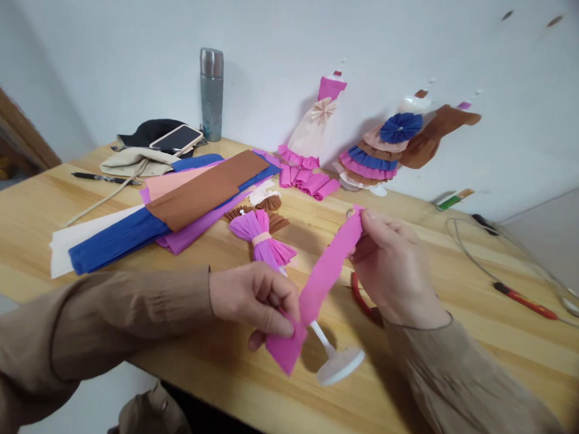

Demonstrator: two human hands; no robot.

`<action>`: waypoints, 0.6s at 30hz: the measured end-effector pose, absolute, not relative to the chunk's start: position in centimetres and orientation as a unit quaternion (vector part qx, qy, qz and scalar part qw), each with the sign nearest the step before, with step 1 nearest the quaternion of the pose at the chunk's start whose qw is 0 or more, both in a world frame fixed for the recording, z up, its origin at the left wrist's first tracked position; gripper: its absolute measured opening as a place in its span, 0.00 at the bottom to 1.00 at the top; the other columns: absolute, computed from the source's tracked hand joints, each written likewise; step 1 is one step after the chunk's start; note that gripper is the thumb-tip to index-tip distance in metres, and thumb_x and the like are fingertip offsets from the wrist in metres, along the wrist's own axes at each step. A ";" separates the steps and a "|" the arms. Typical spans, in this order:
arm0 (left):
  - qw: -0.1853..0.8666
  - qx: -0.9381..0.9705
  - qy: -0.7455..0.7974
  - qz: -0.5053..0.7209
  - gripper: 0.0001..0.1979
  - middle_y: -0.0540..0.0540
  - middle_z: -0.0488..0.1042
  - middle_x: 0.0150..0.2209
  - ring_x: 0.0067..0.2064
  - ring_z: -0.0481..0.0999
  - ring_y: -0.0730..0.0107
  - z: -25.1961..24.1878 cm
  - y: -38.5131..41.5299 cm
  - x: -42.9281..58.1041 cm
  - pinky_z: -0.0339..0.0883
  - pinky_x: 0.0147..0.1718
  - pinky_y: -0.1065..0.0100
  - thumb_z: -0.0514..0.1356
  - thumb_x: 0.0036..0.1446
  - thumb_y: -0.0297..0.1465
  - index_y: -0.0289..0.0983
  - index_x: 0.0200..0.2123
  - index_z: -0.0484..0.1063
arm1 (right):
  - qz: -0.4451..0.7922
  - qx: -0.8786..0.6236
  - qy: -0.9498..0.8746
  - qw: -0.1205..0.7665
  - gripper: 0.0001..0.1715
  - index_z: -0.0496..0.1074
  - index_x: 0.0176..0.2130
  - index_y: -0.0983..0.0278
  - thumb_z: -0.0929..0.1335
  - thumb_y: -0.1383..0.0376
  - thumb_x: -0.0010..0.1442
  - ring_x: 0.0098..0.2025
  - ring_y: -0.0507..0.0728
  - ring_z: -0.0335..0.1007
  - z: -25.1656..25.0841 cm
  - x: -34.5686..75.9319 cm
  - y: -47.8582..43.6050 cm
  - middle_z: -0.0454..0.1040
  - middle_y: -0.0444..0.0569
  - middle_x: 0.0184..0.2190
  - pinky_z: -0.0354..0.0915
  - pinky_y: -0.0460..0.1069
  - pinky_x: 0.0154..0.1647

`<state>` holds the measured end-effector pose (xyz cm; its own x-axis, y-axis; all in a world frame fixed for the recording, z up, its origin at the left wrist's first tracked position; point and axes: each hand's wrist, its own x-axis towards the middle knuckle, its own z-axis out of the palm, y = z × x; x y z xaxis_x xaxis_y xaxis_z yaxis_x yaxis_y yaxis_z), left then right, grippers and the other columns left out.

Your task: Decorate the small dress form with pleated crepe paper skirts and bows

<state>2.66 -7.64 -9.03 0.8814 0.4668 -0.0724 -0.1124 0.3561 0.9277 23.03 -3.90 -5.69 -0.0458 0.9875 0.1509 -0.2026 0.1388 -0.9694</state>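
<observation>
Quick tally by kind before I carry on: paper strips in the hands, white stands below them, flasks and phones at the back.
Paper strips: 1, the pink paper strip pinched by the left hand and right hand
Stands: 1, the white stand
Flasks: 1, the metal flask
Phones: 1, the phone
Total: 4

A red-handled tool (362, 299) lies mostly hidden behind the right hand (396, 269) — scissors or pliers, I cannot tell — and the upper stem of the white stand (340, 366) disappears behind the pink paper strip (322, 283), which covers also the fingertips of the left hand (255, 301). Both sleeves (111, 323) are cut by the lower edge, and the green-and-white object (454, 198) near the wall (284, 29) is too small to name.
</observation>
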 end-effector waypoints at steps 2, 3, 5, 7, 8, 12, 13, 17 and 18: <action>0.818 0.540 0.152 0.128 0.22 0.51 0.73 0.21 0.18 0.70 0.81 -9.0 -8.0 2.6 0.68 0.19 0.78 0.72 0.43 0.46 0.31 0.27 0.74 | 0.515 -0.407 -0.483 0.580 0.17 0.70 0.19 0.65 0.73 0.61 0.54 0.19 0.47 0.57 -5.9 23.2 -3.6 0.65 0.42 0.17 0.57 0.43 0.18; 0.820 0.541 0.150 0.115 0.22 0.50 0.73 0.21 0.19 0.71 0.80 -9.0 -8.1 2.6 0.69 0.20 0.78 0.72 0.42 0.46 0.31 0.27 0.75 | 0.512 -0.413 -0.478 0.582 0.16 0.70 0.20 0.64 0.73 0.62 0.53 0.19 0.48 0.57 -6.1 23.3 -3.4 0.64 0.42 0.17 0.57 0.43 0.18; 0.821 0.541 0.151 0.107 0.22 0.49 0.74 0.23 0.20 0.72 0.79 -8.9 -8.2 2.6 0.69 0.21 0.77 0.72 0.42 0.46 0.31 0.27 0.76 | 0.507 -0.422 -0.472 0.585 0.14 0.70 0.20 0.64 0.73 0.63 0.53 0.20 0.48 0.57 -6.3 23.4 -3.1 0.63 0.42 0.18 0.58 0.43 0.19; 0.817 0.542 0.157 0.115 0.21 0.48 0.74 0.23 0.21 0.71 0.78 -8.9 -8.2 2.5 0.68 0.21 0.76 0.72 0.42 0.46 0.32 0.27 0.76 | 0.506 -0.426 -0.468 0.587 0.13 0.71 0.21 0.64 0.72 0.65 0.54 0.20 0.48 0.57 -6.4 23.5 -3.0 0.63 0.42 0.18 0.58 0.42 0.18; 0.813 0.545 0.162 0.124 0.21 0.48 0.74 0.23 0.21 0.71 0.78 -8.8 -8.1 2.5 0.67 0.20 0.75 0.72 0.42 0.46 0.32 0.26 0.76 | 0.508 -0.426 -0.464 0.587 0.12 0.71 0.22 0.64 0.71 0.66 0.55 0.20 0.48 0.57 -6.3 23.6 -2.9 0.63 0.42 0.18 0.58 0.42 0.18; 0.778 0.574 0.177 0.182 0.19 0.47 0.72 0.23 0.22 0.67 0.77 -8.6 -7.9 2.4 0.62 0.19 0.74 0.71 0.44 0.46 0.35 0.25 0.77 | 0.545 -0.423 -0.419 0.590 0.13 0.68 0.21 0.65 0.69 0.69 0.55 0.19 0.47 0.55 -6.0 24.1 -2.2 0.63 0.42 0.18 0.57 0.41 0.18; 0.767 0.584 0.174 0.202 0.19 0.46 0.72 0.23 0.23 0.67 0.76 -8.6 -7.9 2.5 0.61 0.20 0.73 0.71 0.44 0.46 0.35 0.25 0.78 | 0.559 -0.424 -0.397 0.591 0.13 0.66 0.20 0.65 0.69 0.70 0.55 0.19 0.46 0.54 -5.9 24.3 -2.0 0.62 0.42 0.18 0.56 0.41 0.17; 0.733 0.618 0.140 0.249 0.18 0.43 0.75 0.25 0.28 0.70 0.71 -8.2 -8.1 2.7 0.66 0.26 0.70 0.70 0.46 0.45 0.34 0.23 0.78 | 0.587 -0.444 -0.310 0.601 0.11 0.64 0.23 0.64 0.69 0.69 0.52 0.18 0.46 0.49 -6.1 25.3 -0.8 0.61 0.40 0.19 0.53 0.41 0.15; 0.733 0.623 0.130 0.240 0.18 0.43 0.75 0.25 0.28 0.70 0.71 -8.1 -8.1 2.7 0.66 0.28 0.70 0.70 0.47 0.45 0.33 0.23 0.78 | 0.586 -0.449 -0.299 0.605 0.10 0.64 0.24 0.64 0.69 0.69 0.52 0.18 0.46 0.50 -6.2 25.6 -0.5 0.60 0.40 0.19 0.53 0.41 0.15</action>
